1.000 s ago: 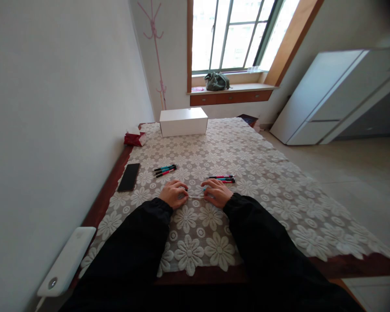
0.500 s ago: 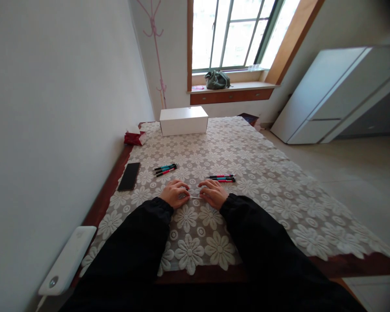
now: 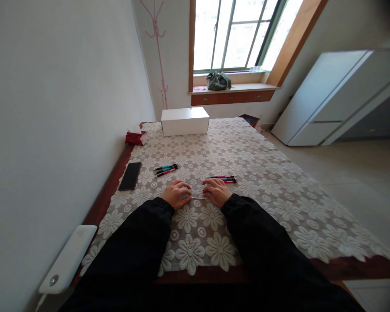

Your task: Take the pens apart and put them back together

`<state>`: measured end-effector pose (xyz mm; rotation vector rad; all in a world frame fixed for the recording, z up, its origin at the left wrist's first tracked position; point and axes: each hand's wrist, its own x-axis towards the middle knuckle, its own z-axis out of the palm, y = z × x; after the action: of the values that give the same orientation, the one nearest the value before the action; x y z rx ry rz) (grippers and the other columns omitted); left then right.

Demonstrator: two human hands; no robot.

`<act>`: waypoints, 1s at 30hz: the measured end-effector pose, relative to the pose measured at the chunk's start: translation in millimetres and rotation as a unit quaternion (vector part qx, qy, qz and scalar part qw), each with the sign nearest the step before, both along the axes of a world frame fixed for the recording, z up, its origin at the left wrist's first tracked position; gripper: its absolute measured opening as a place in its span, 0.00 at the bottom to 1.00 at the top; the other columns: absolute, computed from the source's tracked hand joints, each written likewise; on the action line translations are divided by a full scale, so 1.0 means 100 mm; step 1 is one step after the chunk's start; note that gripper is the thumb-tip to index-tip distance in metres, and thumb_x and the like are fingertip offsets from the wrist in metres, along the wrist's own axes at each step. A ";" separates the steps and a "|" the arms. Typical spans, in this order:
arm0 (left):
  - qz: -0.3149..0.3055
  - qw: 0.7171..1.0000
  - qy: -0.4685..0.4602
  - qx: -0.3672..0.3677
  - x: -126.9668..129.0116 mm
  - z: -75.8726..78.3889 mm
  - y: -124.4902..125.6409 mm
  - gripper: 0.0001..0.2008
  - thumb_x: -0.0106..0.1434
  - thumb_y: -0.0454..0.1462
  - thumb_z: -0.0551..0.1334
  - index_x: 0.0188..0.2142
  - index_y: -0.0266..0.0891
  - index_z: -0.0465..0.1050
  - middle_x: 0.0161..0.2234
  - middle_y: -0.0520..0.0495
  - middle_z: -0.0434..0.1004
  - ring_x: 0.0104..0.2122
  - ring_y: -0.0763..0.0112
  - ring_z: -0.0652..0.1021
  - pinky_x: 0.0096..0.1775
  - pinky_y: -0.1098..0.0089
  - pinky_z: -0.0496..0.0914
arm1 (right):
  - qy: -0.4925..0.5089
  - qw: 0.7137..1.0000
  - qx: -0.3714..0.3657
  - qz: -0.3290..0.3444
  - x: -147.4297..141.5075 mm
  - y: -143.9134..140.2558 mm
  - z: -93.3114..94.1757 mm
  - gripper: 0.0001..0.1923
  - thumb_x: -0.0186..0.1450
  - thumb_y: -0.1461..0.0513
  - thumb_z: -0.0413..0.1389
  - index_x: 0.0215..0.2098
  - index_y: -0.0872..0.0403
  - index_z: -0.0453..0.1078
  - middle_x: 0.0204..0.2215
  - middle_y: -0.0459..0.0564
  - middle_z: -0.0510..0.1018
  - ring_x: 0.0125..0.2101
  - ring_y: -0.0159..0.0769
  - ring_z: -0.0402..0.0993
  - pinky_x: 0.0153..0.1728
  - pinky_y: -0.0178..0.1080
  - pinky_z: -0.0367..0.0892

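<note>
Both hands rest low over the lace tablecloth, facing each other with a small gap between them. My left hand is curled, fingers pinched on one end of a thin white strip; something clear or pale shows under its fingers, too small to name. The strip's other end runs to my right hand, also curled with fingertips closed on it. Most of the strip is hidden under the fingers. Just beyond my right hand lies a group of pens. Further off to the left, another pen group lies side by side.
A dark phone lies left of the pens. Near the wall sits a red tissue pack. At the far end stands a white box. A white power strip-like device is at the table's left edge.
My hands have drawn slightly apart, the right one shifting a little rightward, so more of the thin white strip shows between them. The view has shifted slightly.
</note>
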<state>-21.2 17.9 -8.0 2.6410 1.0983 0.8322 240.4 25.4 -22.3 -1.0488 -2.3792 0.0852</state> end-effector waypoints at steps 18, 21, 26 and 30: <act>0.026 0.998 -0.048 0.012 0.11 0.08 -0.12 0.09 0.68 0.43 0.62 0.36 0.43 0.78 0.34 0.47 0.82 0.40 0.65 0.78 0.45 0.64 0.72 | 0.038 0.998 -0.020 -0.056 -0.02 -0.04 0.07 0.05 0.67 0.62 0.57 0.41 0.50 0.74 0.45 0.52 0.78 0.47 0.45 0.69 0.49 0.48 0.63; 0.041 0.997 -0.064 0.005 0.10 0.09 -0.10 0.07 0.67 0.41 0.62 0.37 0.42 0.77 0.34 0.47 0.82 0.39 0.65 0.78 0.44 0.64 0.73 | -0.022 0.994 -0.026 -0.102 0.08 0.02 0.05 0.05 0.64 0.62 0.60 0.39 0.49 0.75 0.41 0.52 0.78 0.45 0.46 0.69 0.46 0.48 0.62; 0.029 0.997 -0.073 -0.001 0.11 0.10 -0.12 0.07 0.67 0.40 0.62 0.37 0.42 0.77 0.34 0.48 0.82 0.38 0.65 0.78 0.44 0.64 0.73 | -0.017 0.998 -0.031 -0.055 0.00 -0.03 0.08 0.03 0.66 0.63 0.58 0.37 0.50 0.74 0.38 0.50 0.78 0.42 0.43 0.69 0.45 0.45 0.59; 0.016 0.996 -0.083 -0.003 0.12 0.08 -0.12 0.08 0.68 0.43 0.62 0.36 0.42 0.78 0.33 0.48 0.81 0.37 0.66 0.78 0.45 0.65 0.73 | 0.021 0.999 -0.023 0.007 -0.13 -0.13 0.13 0.05 0.69 0.61 0.54 0.39 0.51 0.72 0.37 0.49 0.79 0.41 0.40 0.70 0.46 0.44 0.59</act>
<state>-9.5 6.0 0.3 2.5019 1.0998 1.0323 227.6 12.1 -9.7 -1.0415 -2.3568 0.1659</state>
